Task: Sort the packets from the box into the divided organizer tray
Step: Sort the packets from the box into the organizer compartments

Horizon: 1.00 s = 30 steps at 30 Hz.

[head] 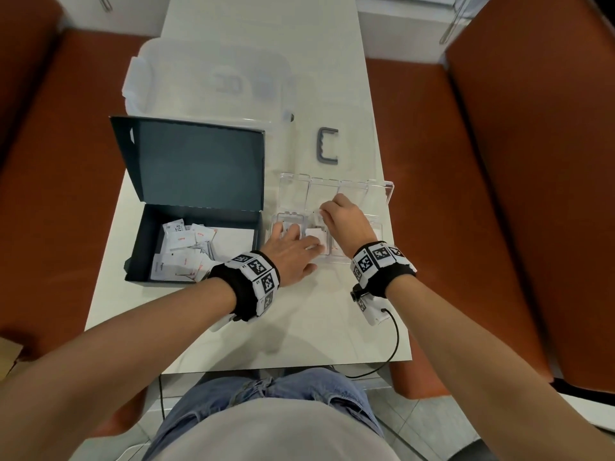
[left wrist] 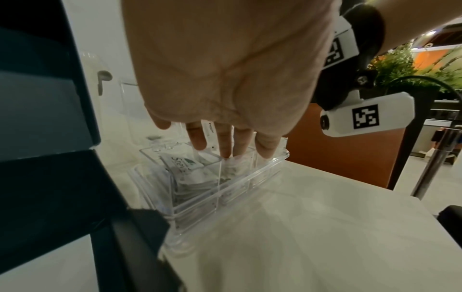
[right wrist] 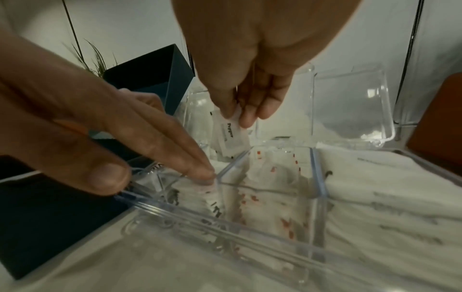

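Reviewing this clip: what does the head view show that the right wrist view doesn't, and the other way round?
Only the head view shows the packets left in the dark box, the grey handle and the large translucent bin. Only the right wrist view shows the right hand pinching a black-lettered packet, and red-printed packets in one compartment. Both show the clear organizer tray and the left hand pressing into it.

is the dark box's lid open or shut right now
Open: the dark box has its lid tilted back, with packets showing inside.
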### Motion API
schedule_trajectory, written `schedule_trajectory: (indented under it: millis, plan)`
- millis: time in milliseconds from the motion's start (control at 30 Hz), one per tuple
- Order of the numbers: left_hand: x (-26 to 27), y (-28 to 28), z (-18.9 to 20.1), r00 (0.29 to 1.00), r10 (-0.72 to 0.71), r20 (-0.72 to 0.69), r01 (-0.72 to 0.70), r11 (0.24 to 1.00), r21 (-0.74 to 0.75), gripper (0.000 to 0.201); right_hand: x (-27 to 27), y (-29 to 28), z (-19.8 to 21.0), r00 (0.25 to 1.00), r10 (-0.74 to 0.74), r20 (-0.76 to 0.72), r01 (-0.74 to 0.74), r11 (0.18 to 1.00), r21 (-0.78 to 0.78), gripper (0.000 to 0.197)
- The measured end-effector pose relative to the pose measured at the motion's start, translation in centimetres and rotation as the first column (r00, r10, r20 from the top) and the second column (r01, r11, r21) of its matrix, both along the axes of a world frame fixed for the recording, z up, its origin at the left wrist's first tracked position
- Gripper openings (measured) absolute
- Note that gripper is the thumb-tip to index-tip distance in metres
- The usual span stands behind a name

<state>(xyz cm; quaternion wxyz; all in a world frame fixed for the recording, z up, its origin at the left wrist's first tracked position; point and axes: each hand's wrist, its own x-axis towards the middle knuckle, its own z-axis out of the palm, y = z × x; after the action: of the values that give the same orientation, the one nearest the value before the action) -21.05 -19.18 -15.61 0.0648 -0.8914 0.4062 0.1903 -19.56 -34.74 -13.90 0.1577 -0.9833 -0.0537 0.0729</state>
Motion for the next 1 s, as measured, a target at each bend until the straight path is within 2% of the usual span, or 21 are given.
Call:
schedule_trajectory:
  millis: [167,400,533,667,867,1000]
  plan:
    - [-0.2,0.0,0.0,0.999,0.024,-0.049,-0.023,1.0,0.019,0.05,-0.4,0.2,-0.3,0.999,0.001,0.037,-0.003,0.999,0.049,0.026]
    - [-0.1,-0.1,0.1,0.997,0.043,-0.071,-0.042,0.999,0.01,0.047,-0.9,-1.2,-0.6,0.998,0.062,-0.026,-0.062,0.998,-0.02,0.026]
    - [-0.1,-0.2,0.0,0.995,0.048,-0.084,-0.048,0.999,0.008,0.048,-0.4,-1.3,-0.8,0.987,0.158,-0.028,-0.161,0.978,-0.13,0.027]
    - [-0.1,-0.2,0.0,0.995,0.051,-0.083,-0.051,0.999,0.001,0.048,0.3,-0.6,-1.7,0.982,0.181,-0.06,-0.19,0.941,-0.279,0.024]
    - [-0.2,-0.3,0.3,0.994,0.065,-0.087,-0.065,0.998,0.001,0.046,0.6,0.2,-2.7,0.974,0.208,-0.089,-0.226,0.896,-0.382,0.019]
    - [-0.1,-0.3,0.4,0.993,0.067,-0.094,-0.067,0.998,-0.002,0.046,0.6,0.1,-2.9,0.976,0.201,-0.089,-0.219,0.903,-0.369,0.018]
